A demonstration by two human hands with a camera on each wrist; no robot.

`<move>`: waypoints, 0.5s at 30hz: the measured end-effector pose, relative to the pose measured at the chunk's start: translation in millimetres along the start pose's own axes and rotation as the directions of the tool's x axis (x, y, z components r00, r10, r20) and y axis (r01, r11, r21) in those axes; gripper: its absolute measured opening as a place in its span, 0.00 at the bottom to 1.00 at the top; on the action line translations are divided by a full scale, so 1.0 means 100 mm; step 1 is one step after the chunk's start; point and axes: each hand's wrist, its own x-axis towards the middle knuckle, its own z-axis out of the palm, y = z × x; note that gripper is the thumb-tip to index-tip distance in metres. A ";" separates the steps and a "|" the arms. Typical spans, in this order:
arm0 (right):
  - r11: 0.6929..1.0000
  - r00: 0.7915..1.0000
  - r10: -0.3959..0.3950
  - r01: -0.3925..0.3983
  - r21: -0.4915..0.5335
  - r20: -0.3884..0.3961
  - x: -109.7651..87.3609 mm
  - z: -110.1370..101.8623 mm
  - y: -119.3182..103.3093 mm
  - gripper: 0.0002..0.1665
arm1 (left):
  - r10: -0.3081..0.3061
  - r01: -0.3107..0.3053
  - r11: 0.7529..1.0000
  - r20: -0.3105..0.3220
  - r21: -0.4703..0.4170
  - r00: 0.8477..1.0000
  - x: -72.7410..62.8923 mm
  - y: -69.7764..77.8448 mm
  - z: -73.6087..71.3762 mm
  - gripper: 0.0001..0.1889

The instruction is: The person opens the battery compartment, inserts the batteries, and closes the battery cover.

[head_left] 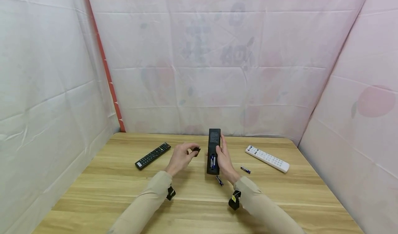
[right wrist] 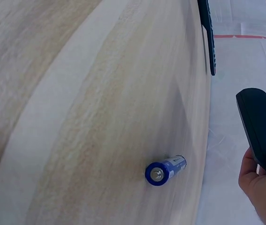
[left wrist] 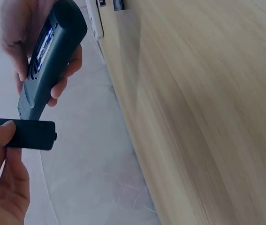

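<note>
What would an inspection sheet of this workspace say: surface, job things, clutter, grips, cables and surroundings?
Surface: wooden table, light with brown grain.
Job things: held remote, black, compartment open with batteries inside; battery cover off; two loose batteries lie on the table, the near battery and the right-side battery.
Clutter: second black remote on the left, white remote on the right, both buttons up.
Grips: left-hand grip pinches the cover; right-hand grip holds the opened remote.
Cables: nothing seen.
Surroundings: pale sheets at back and sides; red strip at the left rear corner.
</note>
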 end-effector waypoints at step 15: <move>0.999 0.999 0.035 -0.035 0.029 0.002 -0.02 0.06 -0.01 0.33 | -0.060 0.071 0.968 0.052 -0.242 0.997 -0.01 0.11 0.15 0.14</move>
